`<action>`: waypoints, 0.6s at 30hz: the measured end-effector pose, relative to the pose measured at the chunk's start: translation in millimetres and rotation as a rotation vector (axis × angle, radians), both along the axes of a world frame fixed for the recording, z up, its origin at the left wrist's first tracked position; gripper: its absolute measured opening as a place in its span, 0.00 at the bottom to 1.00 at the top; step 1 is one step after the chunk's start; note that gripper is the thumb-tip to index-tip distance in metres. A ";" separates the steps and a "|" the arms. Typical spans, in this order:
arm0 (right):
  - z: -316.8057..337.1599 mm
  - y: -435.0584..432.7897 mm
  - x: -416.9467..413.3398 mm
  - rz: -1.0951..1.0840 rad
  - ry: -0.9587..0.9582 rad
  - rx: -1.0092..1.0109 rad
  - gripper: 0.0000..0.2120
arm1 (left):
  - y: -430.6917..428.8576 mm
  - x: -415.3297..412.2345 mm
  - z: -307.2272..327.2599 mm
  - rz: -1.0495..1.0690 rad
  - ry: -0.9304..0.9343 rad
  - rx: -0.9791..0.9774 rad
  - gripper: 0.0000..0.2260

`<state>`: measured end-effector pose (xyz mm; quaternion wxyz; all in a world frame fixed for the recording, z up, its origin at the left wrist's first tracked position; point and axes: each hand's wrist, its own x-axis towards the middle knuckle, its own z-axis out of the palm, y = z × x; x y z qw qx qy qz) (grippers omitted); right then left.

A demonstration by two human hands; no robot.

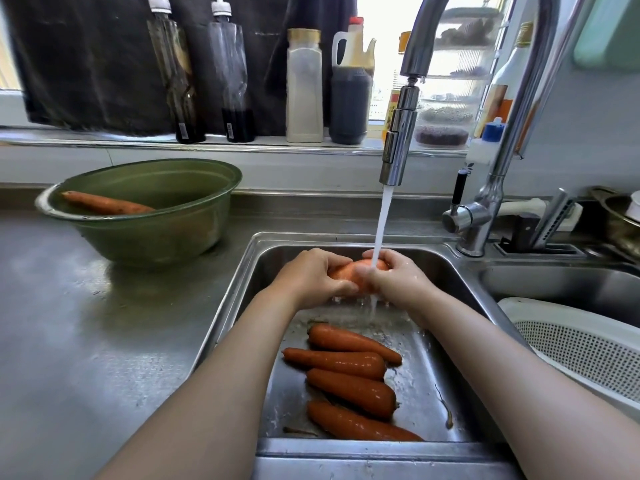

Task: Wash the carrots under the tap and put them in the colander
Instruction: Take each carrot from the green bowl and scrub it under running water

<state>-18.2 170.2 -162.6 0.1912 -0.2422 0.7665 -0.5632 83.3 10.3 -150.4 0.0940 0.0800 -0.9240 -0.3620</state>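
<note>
Both hands hold one orange carrot [348, 274] over the sink, under the running tap [398, 140]. My left hand [313, 277] grips its left end and my right hand [394, 280] grips its right end, where the water stream lands. Most of that carrot is hidden by my fingers. Several wet carrots [349, 379] lie on the sink [249, 292] floor below my hands. Another carrot [105, 203] lies in a green basin [149, 237] on the counter at the left. The white colander [585, 351] sits in the right-hand sink bowl, and I see no carrots in its visible part.
Sauce and oil bottles [304, 88] line the windowsill behind the sink. The tap's base and lever [474, 216] stand at the sink's back right, with a knife holder [540, 233] and a metal pot [620, 220] beyond. The steel counter [86, 341] stretches to the left.
</note>
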 end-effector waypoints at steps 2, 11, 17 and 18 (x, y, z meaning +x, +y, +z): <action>-1.6 -0.5 -1.6 -0.019 0.014 -0.007 0.25 | -0.3 0.3 1.1 -0.006 0.011 -0.027 0.19; -1.6 13.2 -22.0 0.182 -0.163 -0.040 0.18 | -9.7 3.1 -0.7 0.028 -0.004 0.009 0.26; -2.9 1.8 -14.5 -0.092 -0.050 -0.173 0.20 | -11.0 7.6 1.8 0.015 0.021 0.162 0.19; -2.1 2.2 -15.4 -0.089 -0.081 -0.179 0.21 | -11.3 6.9 0.8 0.017 0.023 0.172 0.20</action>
